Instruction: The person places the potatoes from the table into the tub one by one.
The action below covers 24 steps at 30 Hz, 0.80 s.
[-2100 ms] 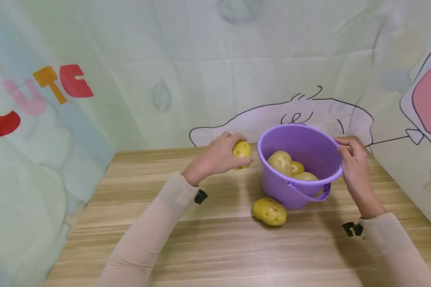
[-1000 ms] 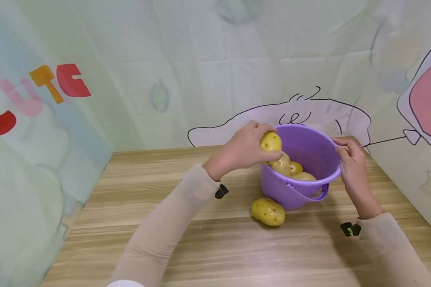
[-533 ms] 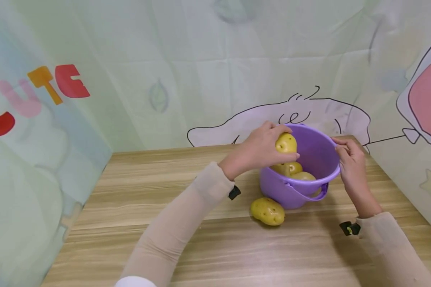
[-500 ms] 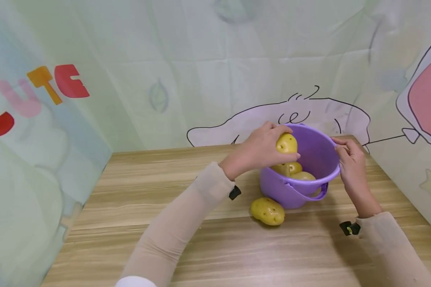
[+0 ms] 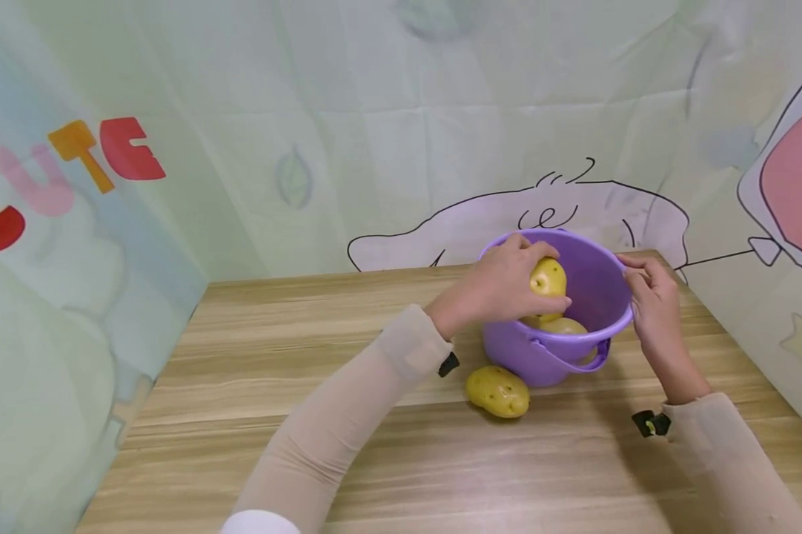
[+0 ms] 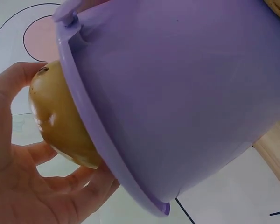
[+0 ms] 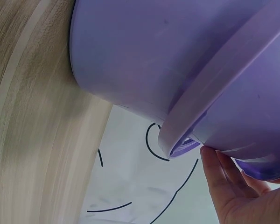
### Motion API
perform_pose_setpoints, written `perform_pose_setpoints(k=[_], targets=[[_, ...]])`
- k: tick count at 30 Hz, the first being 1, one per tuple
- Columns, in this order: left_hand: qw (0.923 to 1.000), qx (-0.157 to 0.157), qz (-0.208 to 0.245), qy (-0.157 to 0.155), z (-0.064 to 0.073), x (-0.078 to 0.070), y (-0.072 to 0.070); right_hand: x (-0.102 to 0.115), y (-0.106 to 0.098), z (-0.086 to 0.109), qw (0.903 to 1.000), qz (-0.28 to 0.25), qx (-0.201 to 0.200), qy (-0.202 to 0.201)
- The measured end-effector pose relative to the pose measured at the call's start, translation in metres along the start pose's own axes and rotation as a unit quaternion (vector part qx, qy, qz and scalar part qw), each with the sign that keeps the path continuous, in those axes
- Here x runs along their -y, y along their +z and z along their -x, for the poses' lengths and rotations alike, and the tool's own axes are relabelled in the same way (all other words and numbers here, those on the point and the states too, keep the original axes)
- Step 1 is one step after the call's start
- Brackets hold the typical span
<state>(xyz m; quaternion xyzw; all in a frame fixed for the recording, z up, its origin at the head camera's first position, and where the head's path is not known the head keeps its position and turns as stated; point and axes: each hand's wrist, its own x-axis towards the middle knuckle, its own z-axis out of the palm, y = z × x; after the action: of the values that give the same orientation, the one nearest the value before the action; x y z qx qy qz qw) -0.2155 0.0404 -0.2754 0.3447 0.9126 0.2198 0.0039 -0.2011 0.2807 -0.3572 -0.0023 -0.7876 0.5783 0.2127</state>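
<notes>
A yellow potato [image 5: 551, 282] is gripped between the thumb and fingers of my left hand [image 5: 508, 282], at the mouth of a purple bucket [image 5: 517, 354]. In the left wrist view the potato [image 6: 60, 116] is partly hidden behind the bucket's rim. Pale potatoes [image 5: 564, 326] lie inside the bucket, mostly covered by my left hand. My right hand [image 5: 654, 297] pinches the bucket's right rim. In the right wrist view the fingers [image 7: 217, 175] press against the bucket wall near the rim. Another yellow potato [image 5: 497, 391] lies on the table at the bucket's front left.
The bucket's handle [image 5: 577, 363] hangs down its front side. The wooden table [image 5: 294, 356] meets a printed cloth backdrop [image 5: 348, 148] at the back and on both sides.
My left hand has carried the potato rightward from beside the bucket, over its left rim, then slightly down into its mouth. The right hand has stayed on the rim.
</notes>
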Motion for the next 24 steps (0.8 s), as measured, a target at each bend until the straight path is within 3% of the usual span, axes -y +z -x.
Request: perform_pose_setpoints(k=[7, 15, 24], targets=[[0.9998, 0.02, 0.002, -0.002, -0.0018, -0.0072, 0.005, 0.0009, 0.001, 0.0002, 0.9999, 0.013, -0.003, -0.002], [0.9998, 0.002, -0.004, 0.019, -0.0019, -0.0088, 0.0057, 0.001, 0.0016, -0.0002, 0.9999, 0.012, -0.001, -0.002], [0.9996, 0.003, -0.001, 0.027, 0.0054, -0.0084, 0.0022, -0.0003, -0.001, 0.0004, 0.9999, 0.006, 0.006, 0.007]])
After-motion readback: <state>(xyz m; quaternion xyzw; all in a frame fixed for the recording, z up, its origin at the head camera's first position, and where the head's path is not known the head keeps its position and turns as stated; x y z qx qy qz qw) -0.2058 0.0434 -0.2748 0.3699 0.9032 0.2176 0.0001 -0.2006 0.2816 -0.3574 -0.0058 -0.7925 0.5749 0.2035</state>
